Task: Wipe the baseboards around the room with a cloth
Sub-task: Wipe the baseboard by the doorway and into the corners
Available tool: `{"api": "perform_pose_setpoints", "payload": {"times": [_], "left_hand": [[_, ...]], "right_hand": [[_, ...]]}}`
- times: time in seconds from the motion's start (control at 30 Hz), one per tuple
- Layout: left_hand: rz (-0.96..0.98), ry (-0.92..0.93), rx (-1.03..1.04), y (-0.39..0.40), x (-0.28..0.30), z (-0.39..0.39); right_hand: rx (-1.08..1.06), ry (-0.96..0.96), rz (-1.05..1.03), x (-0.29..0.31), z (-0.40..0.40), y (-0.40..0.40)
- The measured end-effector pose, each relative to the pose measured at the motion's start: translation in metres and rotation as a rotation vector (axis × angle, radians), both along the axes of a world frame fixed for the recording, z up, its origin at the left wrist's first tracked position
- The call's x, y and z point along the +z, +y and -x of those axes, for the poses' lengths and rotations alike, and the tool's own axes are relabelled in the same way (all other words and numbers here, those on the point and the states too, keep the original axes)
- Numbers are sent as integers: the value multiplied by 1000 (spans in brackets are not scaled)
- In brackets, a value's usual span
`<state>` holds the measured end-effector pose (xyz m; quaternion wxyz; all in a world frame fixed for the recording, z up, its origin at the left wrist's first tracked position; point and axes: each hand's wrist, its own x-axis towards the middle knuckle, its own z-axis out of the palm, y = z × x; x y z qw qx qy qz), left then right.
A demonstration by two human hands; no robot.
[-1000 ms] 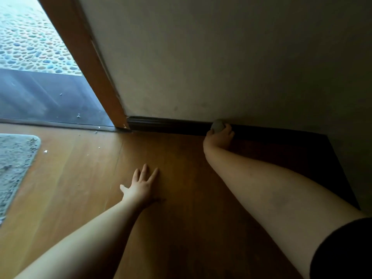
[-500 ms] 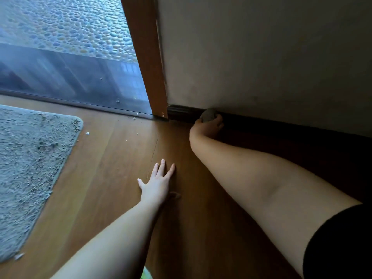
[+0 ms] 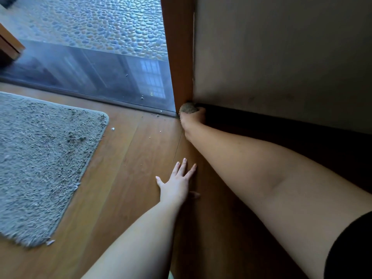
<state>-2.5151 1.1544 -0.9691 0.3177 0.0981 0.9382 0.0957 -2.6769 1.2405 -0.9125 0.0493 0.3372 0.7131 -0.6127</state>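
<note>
A grey rug is lying on the wooden floor at the left. The left hand is resting flat on the floor, fingers straight and spread. Further right, the right hand is gripping a balled cloth, its fingers curling around it, pressing it against the dark baseboard beside the door frame.

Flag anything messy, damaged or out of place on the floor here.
Small pale crumbs lie scattered on the brown wooden floor near the metal door threshold. The shaggy grey rug looks frayed along its right edge, with loose tufts. Nothing else stands out.
</note>
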Motion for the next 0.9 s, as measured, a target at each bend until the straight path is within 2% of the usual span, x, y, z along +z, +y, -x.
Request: {"api": "perform_pose_setpoints", "payload": {"times": [0.13,0.27,0.37,0.53,0.7,0.9], "left_hand": [[4,-16,-10,0,5,0],[158,-19,-149,0,19,16],[152,-13,-167,19,30,14],[82,7,-235,92,32,4],[53,5,-393,184,28,8],[65,82,-613,261,28,-3]], "right_hand": [[52,65,-70,10,-24,32],[65,38,-125,20,-55,90],[29,27,-166,29,-77,139],[-108,87,-221,39,-110,215],[-279,171,-259,35,-145,284],[-505,91,-269,27,-190,390]]}}
